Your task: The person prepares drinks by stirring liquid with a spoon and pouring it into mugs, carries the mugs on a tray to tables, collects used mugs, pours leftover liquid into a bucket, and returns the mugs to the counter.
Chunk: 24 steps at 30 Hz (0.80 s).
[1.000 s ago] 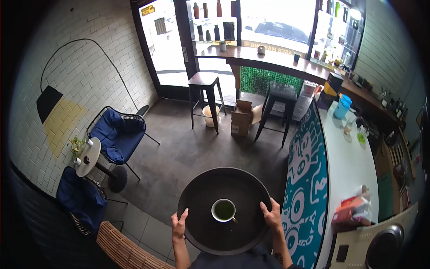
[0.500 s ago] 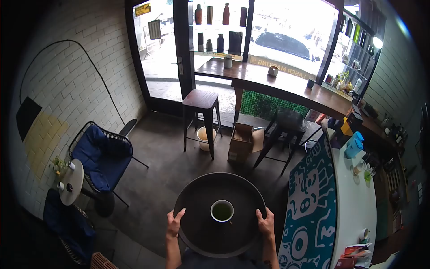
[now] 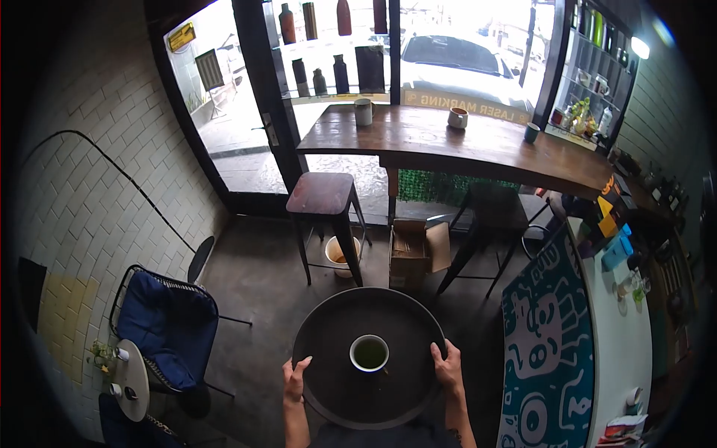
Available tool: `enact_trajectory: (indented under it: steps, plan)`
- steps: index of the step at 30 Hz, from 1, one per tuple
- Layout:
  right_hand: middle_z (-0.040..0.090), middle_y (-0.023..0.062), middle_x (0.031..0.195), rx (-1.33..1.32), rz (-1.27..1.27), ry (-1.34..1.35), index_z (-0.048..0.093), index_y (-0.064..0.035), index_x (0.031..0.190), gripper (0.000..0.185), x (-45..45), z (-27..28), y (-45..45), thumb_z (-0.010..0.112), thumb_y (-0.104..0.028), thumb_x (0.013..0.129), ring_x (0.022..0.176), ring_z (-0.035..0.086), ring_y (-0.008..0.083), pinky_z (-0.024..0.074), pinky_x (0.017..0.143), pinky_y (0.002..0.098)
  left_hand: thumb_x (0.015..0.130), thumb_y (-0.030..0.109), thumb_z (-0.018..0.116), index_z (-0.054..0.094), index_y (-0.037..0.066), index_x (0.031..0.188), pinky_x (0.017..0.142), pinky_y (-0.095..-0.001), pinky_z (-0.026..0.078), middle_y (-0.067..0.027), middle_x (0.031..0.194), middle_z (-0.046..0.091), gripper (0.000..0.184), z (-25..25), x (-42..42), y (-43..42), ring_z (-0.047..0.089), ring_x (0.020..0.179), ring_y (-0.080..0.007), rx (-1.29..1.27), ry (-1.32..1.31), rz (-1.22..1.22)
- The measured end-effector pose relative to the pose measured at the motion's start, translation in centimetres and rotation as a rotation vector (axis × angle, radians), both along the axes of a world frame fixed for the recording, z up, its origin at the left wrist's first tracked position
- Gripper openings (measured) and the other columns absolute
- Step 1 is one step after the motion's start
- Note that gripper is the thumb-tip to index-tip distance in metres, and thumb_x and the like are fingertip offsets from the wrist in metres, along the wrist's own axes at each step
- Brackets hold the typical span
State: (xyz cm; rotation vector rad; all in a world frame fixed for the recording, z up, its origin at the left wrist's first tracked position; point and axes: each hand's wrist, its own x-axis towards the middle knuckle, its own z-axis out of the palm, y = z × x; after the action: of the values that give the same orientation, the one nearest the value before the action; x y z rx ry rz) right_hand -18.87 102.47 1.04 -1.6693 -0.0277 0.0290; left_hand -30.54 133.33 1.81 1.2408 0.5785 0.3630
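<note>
A round dark serving tray (image 3: 328, 388) is held level in front of me at the bottom of the head view. My left hand (image 3: 295, 379) grips its left rim, thumb on top. On the opposite rim, my right hand (image 3: 449, 366) holds on the same way. The fingers under the tray are hidden on both sides. Near the middle of the tray stands a white cup (image 3: 369, 353) with dark green liquid in it, upright and apart from both hands.
Ahead, a long wooden bar table (image 3: 429, 142) bears several mugs. Below are a stool (image 3: 321, 196), a darker stool (image 3: 493, 209), a white bucket (image 3: 342, 255) and an open cardboard box (image 3: 409, 257). A counter (image 3: 624, 328) runs along the right; a blue-cushioned chair (image 3: 166, 317) stands left.
The bar table, stools and box appear nearer and larger, and the view has tilted slightly. Both hands keep their hold on the tray, and the cup stays near its middle.
</note>
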Motion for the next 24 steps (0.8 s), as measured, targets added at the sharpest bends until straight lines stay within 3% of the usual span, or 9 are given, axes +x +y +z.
enact_trajectory:
  steps: [4, 7, 9, 14, 16, 18, 20, 22, 24]
  plan:
    - [0.041, -0.0078, 0.067, -0.031, 0.034, -0.004, 0.051, -0.0025, 0.077, 0.028, 8.4, 0.1, 2.4, 0.055, -0.019, 0.099, 0.064, 0.036, 0.0033, 0.0311, 0.055, 0.0242, 0.081, 0.017, 0.063, 0.064, -0.002, 0.103, 0.08, -0.0263, 0.047, -0.0044, 0.092, 0.065, 0.03, -0.8, 7.1, 1.9, 0.061, 0.084, -0.0153, -0.017, -0.026, 0.037]
    - [0.039, -0.0079, 0.067, -0.03, 0.045, 0.034, 0.05, -0.0029, 0.077, 0.031, 14.9, 0.5, 3.7, 0.051, -0.022, 0.101, 0.064, 0.034, 0.0034, 0.0297, 0.055, 0.0242, 0.078, 0.023, 0.062, 0.065, -0.002, 0.101, 0.081, -0.0291, 0.05, -0.008, 0.091, 0.066, 0.034, -4.4, 12.0, 4.2, 0.064, 0.085, -0.0203, -0.115, 0.0, 0.254]
    - [0.039, -0.0081, 0.068, -0.019, 0.063, 0.004, 0.05, -0.0029, 0.078, 0.031, 19.5, 1.2, 4.5, 0.047, -0.021, 0.103, 0.064, 0.033, 0.003, 0.0289, 0.055, 0.0233, 0.078, 0.028, 0.059, 0.066, -0.002, 0.098, 0.08, -0.0336, 0.053, -0.012, 0.09, 0.068, 0.036, -5.1, 15.7, 5.4, 0.066, 0.084, -0.0259, -0.6, -0.192, 0.138]
    - [0.04, -0.0075, 0.069, 0.019, 0.129, -0.062, 0.054, -0.0011, 0.083, 0.031, 30.2, 1.8, 6.7, 0.046, -0.023, 0.103, 0.065, 0.034, 0.0028, 0.0307, 0.057, 0.0225, 0.08, 0.033, 0.055, 0.067, -0.001, 0.091, 0.079, -0.038, 0.055, -0.0157, 0.091, 0.069, 0.038, -4.5, 22.7, 5.1, 0.067, 0.084, -0.0299, -0.7, -0.379, 0.305]
    - [0.043, -0.007, 0.07, -0.084, 0.165, -0.089, 0.056, -0.0002, 0.086, 0.031, 33.1, 3.2, 7.2, 0.045, -0.023, 0.103, 0.067, 0.036, 0.0027, 0.0327, 0.058, 0.0217, 0.081, 0.036, 0.052, 0.067, 0.0, 0.088, 0.082, -0.0388, 0.054, -0.0164, 0.094, 0.069, 0.04, -5.0, 25.4, 5.1, 0.066, 0.087, -0.0301, -0.759, -0.444, 0.357]
    - [0.045, -0.0067, 0.071, -0.084, 0.178, -0.095, 0.056, 0.0001, 0.087, 0.03, 36.2, 3.5, 8.2, 0.045, -0.023, 0.103, 0.068, 0.037, 0.0028, 0.0333, 0.059, 0.0215, 0.081, 0.036, 0.051, 0.066, -0.001, 0.091, 0.084, -0.0386, 0.053, -0.0165, 0.096, 0.069, 0.041, -4.4, 28.0, 6.3, 0.066, 0.089, -0.0298, -0.798, -0.464, 0.344]
    - [0.047, -0.0065, 0.072, -0.073, 0.183, -0.096, 0.057, 0.0003, 0.087, 0.03, 38.8, 4.1, 9.8, 0.045, -0.022, 0.103, 0.069, 0.038, 0.0028, 0.034, 0.06, 0.0212, 0.081, 0.036, 0.055, 0.065, 0.001, 0.097, 0.089, -0.0393, 0.051, -0.014, 0.106, 0.067, 0.04, -2.7, 30.7, 8.0, 0.063, 0.098, -0.0289, -0.78, -0.595, 0.155]
    - [0.034, -0.0043, 0.066, -0.035, 0.18, -0.11, 0.045, -0.0034, 0.078, 0.03, 41.2, 5.7, 11.8, 0.044, -0.02, 0.103, 0.062, 0.032, 0.0056, 0.0289, 0.053, 0.0267, 0.082, 0.035, 0.055, 0.065, 0.0, 0.1, 0.088, -0.0385, 0.051, -0.0133, 0.107, 0.067, 0.04, -1.1, 33.7, 9.7, 0.064, 0.096, -0.0284, -0.74, -0.501, 0.182]
    - [0.036, -0.0033, 0.066, -0.058, 0.177, -0.128, 0.046, -0.0026, 0.08, 0.029, 43.3, 6.6, 13.5, 0.044, -0.019, 0.103, 0.062, 0.033, 0.0062, 0.0304, 0.054, 0.0269, 0.083, 0.032, 0.055, 0.065, -0.001, 0.103, 0.087, -0.0381, 0.052, -0.0134, 0.107, 0.067, 0.039, 1.4, 36.3, 11.0, 0.064, 0.097, -0.0279, -0.658, -0.471, 0.152]
